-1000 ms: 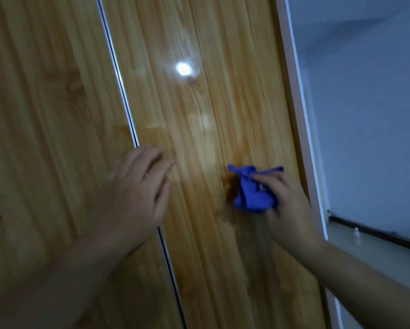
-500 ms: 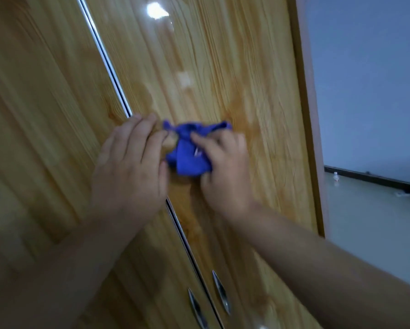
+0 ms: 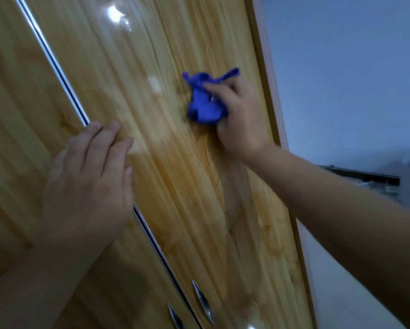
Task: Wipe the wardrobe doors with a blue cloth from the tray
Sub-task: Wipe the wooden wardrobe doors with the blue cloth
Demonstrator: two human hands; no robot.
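- The right hand (image 3: 240,122) grips the bunched blue cloth (image 3: 205,100) in curled fingers and presses it to the right door (image 3: 175,186), by its fingertips.
- The left hand (image 3: 87,181) lies flat with straight fingers over the metal strip (image 3: 56,67), holding nothing.
- To do this well, I judge: even pressure and overlapping strokes along the grain.
- The wood is glossy; handles (image 3: 202,302) sit below both hands, and a bluish wall (image 3: 341,79) lies beyond the right hand.

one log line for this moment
phase: wipe | right hand: grips blue cloth on right door | left hand: flat over door seam
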